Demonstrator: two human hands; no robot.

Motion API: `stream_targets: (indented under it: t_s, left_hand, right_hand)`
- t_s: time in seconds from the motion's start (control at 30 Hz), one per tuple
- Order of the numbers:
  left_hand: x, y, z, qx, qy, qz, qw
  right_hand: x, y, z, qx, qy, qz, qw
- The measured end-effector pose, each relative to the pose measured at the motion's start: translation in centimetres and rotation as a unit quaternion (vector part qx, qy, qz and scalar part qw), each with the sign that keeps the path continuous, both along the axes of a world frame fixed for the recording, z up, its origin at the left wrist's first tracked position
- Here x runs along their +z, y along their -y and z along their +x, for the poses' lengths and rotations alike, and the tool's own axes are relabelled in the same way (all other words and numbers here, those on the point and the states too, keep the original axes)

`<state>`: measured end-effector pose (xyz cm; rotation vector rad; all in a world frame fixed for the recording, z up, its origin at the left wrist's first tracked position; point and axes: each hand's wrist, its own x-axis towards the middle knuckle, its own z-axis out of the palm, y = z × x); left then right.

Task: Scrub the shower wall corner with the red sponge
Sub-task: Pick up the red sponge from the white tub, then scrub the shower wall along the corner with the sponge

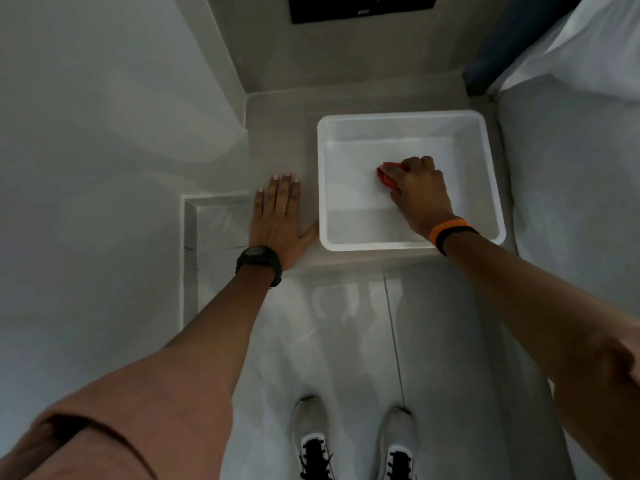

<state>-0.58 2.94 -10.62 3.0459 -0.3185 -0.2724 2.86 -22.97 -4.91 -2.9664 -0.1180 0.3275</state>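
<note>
The red sponge (387, 174) is inside a white plastic tub (408, 116) that sits on a grey ledge ahead of me. My right hand (420, 190) reaches into the tub and is closed around the sponge; only the sponge's left end shows past the fingers. My left hand (277, 216) lies flat, fingers together, on the ledge just left of the tub, thumb near the tub's lower left corner. The wall corner (246, 93) is beyond the left hand, where the pale left wall meets the back wall.
A recessed tiled niche (214, 220) lies left of the left hand. A dark panel (362, 8) is on the back wall at the top. White fabric (571, 150) hangs along the right side. My two shoes (356, 448) stand on the glossy floor below.
</note>
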Motion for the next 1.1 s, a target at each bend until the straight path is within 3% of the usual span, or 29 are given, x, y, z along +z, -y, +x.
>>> stream_targets:
  t_s: [0.33, 0.6, 0.77, 1.1]
  left_hand:
    - [9.4, -3.8, -3.2, -0.013, 0.061, 0.006, 0.998]
    - [12.8, -5.6, -13.9, 0.02, 0.065, -0.039, 0.997]
    - [9.3, -7.3, -25.5, 0.043, 0.028, -0.02, 0.998]
    - [-5.0, -15.9, -45.9, -0.002, -0.115, 0.129, 0.985]
  right_hand:
    - [9.1, -3.8, -5.3, 0.017, 0.088, 0.033, 0.995]
    - [12.7, -9.1, -15.3, 0.024, 0.096, 0.052, 0.994]
    - [7.6, -12.4, -25.7, 0.047, 0.045, 0.052, 0.997]
    - [-12.0, -20.2, -45.1, 0.078, -0.085, 0.1, 0.988]
